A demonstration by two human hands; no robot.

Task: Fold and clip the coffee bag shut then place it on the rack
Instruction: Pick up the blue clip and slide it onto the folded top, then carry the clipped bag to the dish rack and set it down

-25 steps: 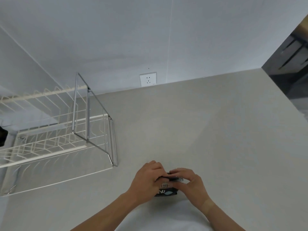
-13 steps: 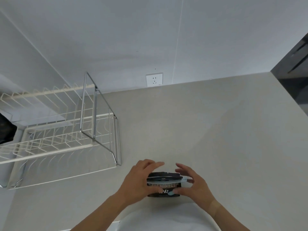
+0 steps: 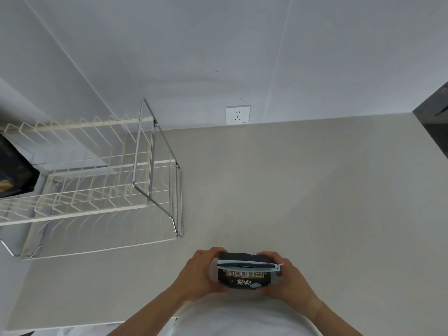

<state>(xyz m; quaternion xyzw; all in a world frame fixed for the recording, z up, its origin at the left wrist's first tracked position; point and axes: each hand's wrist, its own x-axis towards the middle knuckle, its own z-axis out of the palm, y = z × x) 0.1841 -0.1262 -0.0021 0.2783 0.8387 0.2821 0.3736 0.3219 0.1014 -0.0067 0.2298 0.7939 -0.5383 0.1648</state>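
Observation:
A small black coffee bag (image 3: 243,277) with printed lettering stands close to my body above the counter, its top folded over. A pale blue clip (image 3: 249,266) runs across the fold, its tip sticking out to the right. My left hand (image 3: 201,275) grips the bag's left side and my right hand (image 3: 288,280) grips its right side. The cream wire rack (image 3: 80,190) with a chrome frame (image 3: 150,151) stands on the counter to the left, well apart from the bag.
A dark bag (image 3: 14,170) sits on the rack's far left end. A white wall socket (image 3: 238,114) is on the back wall. The beige counter (image 3: 303,190) spreads to the right, ending at a dark edge at far right.
My hands have drawn apart from the top of the bag to its sides, uncovering the clip across the fold. The bag now faces me more fully.

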